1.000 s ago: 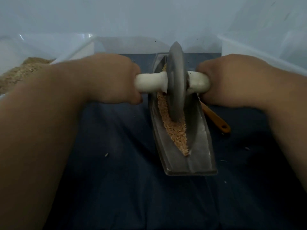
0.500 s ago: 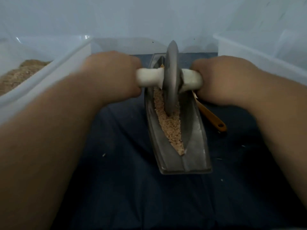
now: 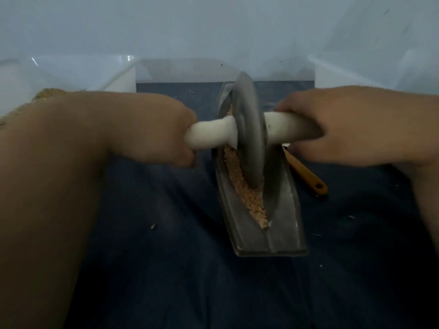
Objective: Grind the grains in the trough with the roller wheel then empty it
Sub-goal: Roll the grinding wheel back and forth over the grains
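A grey metal trough (image 3: 282, 236) lies lengthwise on the dark blue cloth, right of centre. Tan crushed grains (image 3: 247, 188) fill its groove. The grey roller wheel (image 3: 249, 129) stands upright in the groove at the trough's middle, on a white axle handle (image 3: 211, 134) running left to right. My left hand (image 3: 156, 129) grips the handle's left end. My right hand (image 3: 342, 124) grips the right end, its fingers curled over the top. The far end of the trough is hidden behind the wheel.
An orange-handled tool (image 3: 308, 176) lies on the cloth just right of the trough. A clear bin (image 3: 71, 74) at the far left holds tan grain (image 3: 47, 93). Another clear bin (image 3: 356, 72) stands at the far right. Stray grains dot the dark cloth (image 3: 166, 269).
The wheel has rolled a little nearer to me along the groove, with both hands still on the handle. My view has shifted, so the trough sits further right.
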The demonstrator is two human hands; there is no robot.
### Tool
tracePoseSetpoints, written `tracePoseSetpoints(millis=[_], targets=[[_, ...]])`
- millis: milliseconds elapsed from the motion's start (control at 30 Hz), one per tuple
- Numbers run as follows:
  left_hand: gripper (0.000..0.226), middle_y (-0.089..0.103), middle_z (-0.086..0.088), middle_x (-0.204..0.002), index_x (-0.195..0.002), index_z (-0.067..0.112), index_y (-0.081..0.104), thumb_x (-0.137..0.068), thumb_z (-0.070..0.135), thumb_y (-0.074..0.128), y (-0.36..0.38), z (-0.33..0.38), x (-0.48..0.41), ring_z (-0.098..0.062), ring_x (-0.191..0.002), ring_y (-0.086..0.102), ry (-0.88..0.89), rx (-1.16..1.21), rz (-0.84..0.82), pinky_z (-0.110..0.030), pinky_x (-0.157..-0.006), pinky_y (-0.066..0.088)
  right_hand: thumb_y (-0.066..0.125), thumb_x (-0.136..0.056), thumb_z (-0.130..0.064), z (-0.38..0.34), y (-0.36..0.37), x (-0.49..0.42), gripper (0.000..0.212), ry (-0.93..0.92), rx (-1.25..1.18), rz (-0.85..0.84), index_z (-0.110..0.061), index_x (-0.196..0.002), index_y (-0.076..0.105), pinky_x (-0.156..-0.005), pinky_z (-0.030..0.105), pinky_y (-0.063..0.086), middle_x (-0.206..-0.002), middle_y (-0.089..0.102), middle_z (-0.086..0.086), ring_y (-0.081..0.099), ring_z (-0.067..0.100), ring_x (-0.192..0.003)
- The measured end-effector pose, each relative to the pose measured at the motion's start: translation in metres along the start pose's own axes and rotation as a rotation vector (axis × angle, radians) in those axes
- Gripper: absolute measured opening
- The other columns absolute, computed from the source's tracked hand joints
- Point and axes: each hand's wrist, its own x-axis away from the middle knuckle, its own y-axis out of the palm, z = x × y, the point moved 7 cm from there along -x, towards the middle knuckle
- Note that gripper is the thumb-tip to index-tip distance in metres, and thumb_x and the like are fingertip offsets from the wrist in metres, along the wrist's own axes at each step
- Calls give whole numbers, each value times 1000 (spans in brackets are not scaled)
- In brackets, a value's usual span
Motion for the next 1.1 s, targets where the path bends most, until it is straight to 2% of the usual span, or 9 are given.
tracePoseSetpoints(millis=[100, 267, 333, 433, 567, 733, 900, 1000, 1100], targets=[[64, 66, 13, -68, -82, 36, 59, -42, 82, 41, -6, 8, 23, -3, -59, 63, 95, 57, -106, -31, -59, 50, 48, -63, -67, -12, -7, 22, 39, -23, -38, -92, -50, -98, 47, -60, 24, 42, -76, 58, -18, 54, -3, -77], [60, 67, 8, -69, -86, 38, 56, -47, 84, 55, -6, 6, 21, -7, -55, 60, 106, 216, -204, -27, -53, 44, 42, -61, -75, -5, -3, 13, 52, -27, -94, -150, -55, -109, 44, -75, 33, 47, -90, 59, -19, 56, 4, -83], [51, 64, 3, -81, -93, 35, 53, -60, 74, 59, 0, -2, 3, -11, -70, 59, 54, 139, -79, -35, -65, 45, 44, -71, -64, 3, 2, 0, 48, -35, -92, -69, -53, -118, 45, -69, 28, 43, -91, 59, -19, 55, 3, -81], [55, 55, -12, -113, -116, 18, 48, -80, 59, 53, 0, -6, -23, -36, -98, 54, -83, -94, 406, -48, -89, 41, 45, -91, -48, 17, 14, -24, 33, -38, -72, 162, -45, -124, 45, -66, 30, 40, -102, 61, -14, 54, 3, -84], [65, 45, -19, -130, -138, 10, 41, -86, 44, 62, -4, -2, -35, -42, -115, 44, -75, -88, 683, -51, -100, 30, 43, -100, -38, 35, 20, -49, 40, 68, 65, 423, -39, -139, 40, -80, 44, 45, -113, 60, 6, 56, 32, -102], [43, 48, -6, -122, -131, 23, 43, -93, 41, 51, 12, -24, -41, -30, -113, 46, 44, 213, 386, -42, -93, 35, 46, -98, -40, 15, 12, -45, 46, -24, 220, 500, -28, -141, 46, -85, 45, 41, -116, 62, 9, 54, 36, -103], [29, 57, 6, -95, -107, 29, 54, -86, 49, 53, -5, -12, -17, -14, -83, 53, 120, 86, 139, -36, -74, 41, 45, -84, -59, 10, -4, -19, 53, -8, 113, 188, -51, -137, 42, -71, 25, 33, -115, 59, -17, 49, 1, -94], [39, 61, 10, -84, -100, 36, 59, -70, 59, 48, -14, 1, 10, -6, -77, 56, 159, 128, 20, -33, -73, 44, 36, -61, -79, 2, -12, 6, 43, -48, -55, -14, -82, -103, 39, -64, 7, 27, -89, 49, -52, 42, -29, -84], [34, 61, 13, -77, -91, 41, 59, -65, 59, 47, -15, 8, 24, -2, -73, 55, 180, 169, -37, -26, -68, 40, 37, -56, -78, -3, -14, 11, 42, -50, -79, -64, -88, -97, 33, -66, 9, 25, -84, 48, -51, 42, -28, -84]])
